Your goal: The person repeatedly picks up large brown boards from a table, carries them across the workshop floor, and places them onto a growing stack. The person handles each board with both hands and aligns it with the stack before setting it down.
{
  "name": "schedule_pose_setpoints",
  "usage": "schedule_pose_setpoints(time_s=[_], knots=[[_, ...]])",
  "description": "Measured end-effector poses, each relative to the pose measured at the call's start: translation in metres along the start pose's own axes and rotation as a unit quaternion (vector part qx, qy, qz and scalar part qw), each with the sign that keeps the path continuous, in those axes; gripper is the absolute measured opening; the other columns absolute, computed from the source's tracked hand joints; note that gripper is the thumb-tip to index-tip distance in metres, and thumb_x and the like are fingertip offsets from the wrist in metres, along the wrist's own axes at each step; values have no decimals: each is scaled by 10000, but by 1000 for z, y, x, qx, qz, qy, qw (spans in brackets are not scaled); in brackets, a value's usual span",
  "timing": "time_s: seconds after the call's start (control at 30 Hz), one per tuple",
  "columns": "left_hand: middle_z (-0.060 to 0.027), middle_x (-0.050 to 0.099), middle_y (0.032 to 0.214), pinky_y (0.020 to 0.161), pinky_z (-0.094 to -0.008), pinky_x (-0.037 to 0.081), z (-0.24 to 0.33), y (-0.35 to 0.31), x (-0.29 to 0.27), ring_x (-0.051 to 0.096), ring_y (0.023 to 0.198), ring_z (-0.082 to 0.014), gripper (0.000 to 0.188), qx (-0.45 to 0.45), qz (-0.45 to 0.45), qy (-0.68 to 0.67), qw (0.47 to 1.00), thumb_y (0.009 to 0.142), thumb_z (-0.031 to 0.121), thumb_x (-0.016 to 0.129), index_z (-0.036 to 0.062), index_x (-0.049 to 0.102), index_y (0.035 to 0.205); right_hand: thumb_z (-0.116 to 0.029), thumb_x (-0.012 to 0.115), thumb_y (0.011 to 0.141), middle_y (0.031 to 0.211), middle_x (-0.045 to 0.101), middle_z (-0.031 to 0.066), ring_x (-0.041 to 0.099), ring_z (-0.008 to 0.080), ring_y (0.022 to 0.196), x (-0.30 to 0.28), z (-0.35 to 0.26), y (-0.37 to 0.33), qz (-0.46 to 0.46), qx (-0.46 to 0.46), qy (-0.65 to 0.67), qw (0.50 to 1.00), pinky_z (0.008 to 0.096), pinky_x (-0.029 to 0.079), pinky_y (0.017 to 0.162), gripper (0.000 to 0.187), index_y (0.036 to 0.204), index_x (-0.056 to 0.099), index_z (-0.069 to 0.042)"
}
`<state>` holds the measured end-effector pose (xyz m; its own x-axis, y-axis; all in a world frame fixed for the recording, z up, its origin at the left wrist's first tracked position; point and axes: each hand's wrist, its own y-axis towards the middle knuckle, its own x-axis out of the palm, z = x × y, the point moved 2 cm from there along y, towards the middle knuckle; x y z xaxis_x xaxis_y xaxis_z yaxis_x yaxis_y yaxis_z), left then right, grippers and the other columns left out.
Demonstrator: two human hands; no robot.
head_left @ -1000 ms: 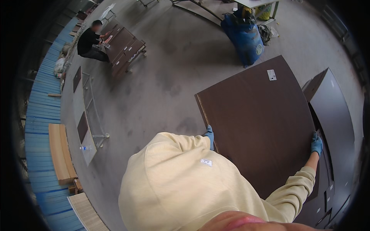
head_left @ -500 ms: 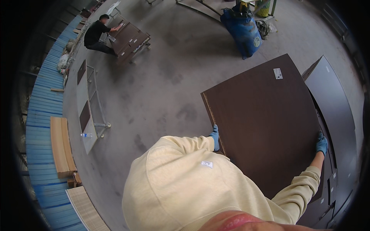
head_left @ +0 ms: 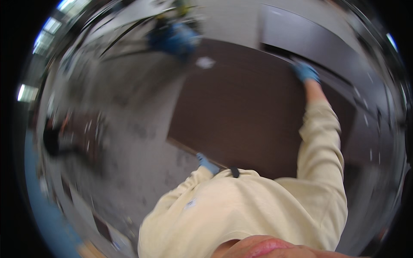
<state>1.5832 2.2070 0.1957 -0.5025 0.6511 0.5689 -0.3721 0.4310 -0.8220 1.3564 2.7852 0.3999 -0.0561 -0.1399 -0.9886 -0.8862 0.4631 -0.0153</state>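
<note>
Brown panel [head_left: 245, 107], its white label [head_left: 205, 63] now showing further left than before: is spanning between both hands, beside darker panels [head_left: 305, 34]. Left hand [head_left: 207, 164]: fingers are grasping the near edge. Right hand [head_left: 306, 72], blurred: is grasping the opposite edge.

Brown panel [head_left: 241, 107], left grip [head_left: 207, 164] and right grip [head_left: 306, 72] at opposite edges, blurred blue sack [head_left: 177, 38] beyond

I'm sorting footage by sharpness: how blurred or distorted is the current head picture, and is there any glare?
Head view: co-worker and blue sack smeared, also the white label on the brown panel; head view: left hand clearer; head view: fisheye distortion bows the panel's far edge; head view: bright patches glare at upper left.
</note>
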Motion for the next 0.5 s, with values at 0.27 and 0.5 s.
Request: schedule_pose_setpoints(time_s=[0.27,0.5], knots=[[-19,264,1711,1258,-562,161,92,3,-64,233,1558,-312,1059,-23,15,138,990,867,919,176,199,288,1636,-712,472,961,1167,728,196,678,385,1124,12,-92,-47,-37,36,-53,997,485,511,1010,679,1119,783,-129],[-4,242,1720,1250,-605,132,173,21,-60,216,1565,-295,1011,-25,24,171,985,900,885,175,201,279,1638,-708,464,979,1128,719,249,668,436,1100,-4,-122,-18,-21,80,-10,997,493,505,978,754,1088,756,-22]])
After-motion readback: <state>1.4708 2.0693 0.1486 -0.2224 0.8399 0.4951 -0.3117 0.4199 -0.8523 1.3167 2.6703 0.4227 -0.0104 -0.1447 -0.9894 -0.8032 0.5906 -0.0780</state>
